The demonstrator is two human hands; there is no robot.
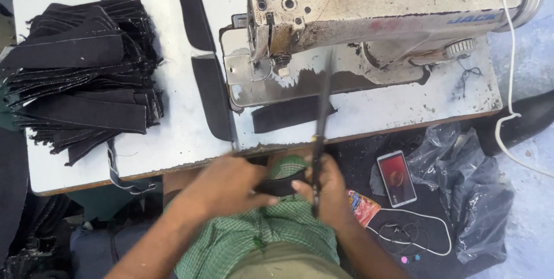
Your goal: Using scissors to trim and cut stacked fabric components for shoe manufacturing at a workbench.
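Left hand (228,186) fingers pinched one end of a small dark denim piece (280,186), held over the lap just off the table's (173,140) front edge. Right hand (329,192) fingers closed around the other end and gripped long dark scissors (321,135), blades angled up across the front edge. Flat dark denim strip (285,114) lay near the front edge, before a worn, rust-stained cream sewing machine (369,25). Frayed stack of denim pieces (86,77) sat at the left edge. A smartphone (396,178) lay on dark cloth, beside crinkled plastic bags (467,186).
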